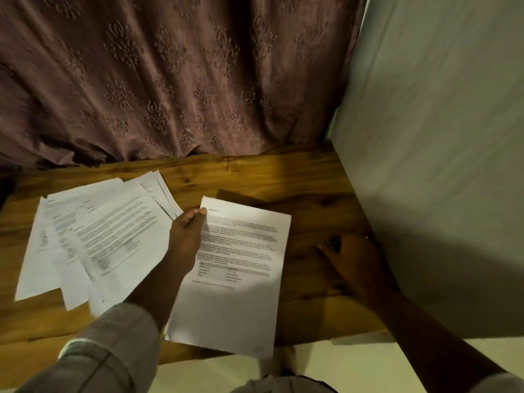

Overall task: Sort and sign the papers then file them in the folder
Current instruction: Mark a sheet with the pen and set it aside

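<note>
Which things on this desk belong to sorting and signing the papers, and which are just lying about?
Part of the job:
- sheet, pinched at its top corner by the left hand
- fanned pile of papers

Just there:
- wooden table
- curtain
- wall

No pen or folder shows clearly.

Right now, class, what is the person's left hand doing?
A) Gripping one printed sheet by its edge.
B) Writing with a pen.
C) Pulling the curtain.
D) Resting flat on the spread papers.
A: the left hand pinches the printed sheet near its top left corner, beside the spread papers.
</note>
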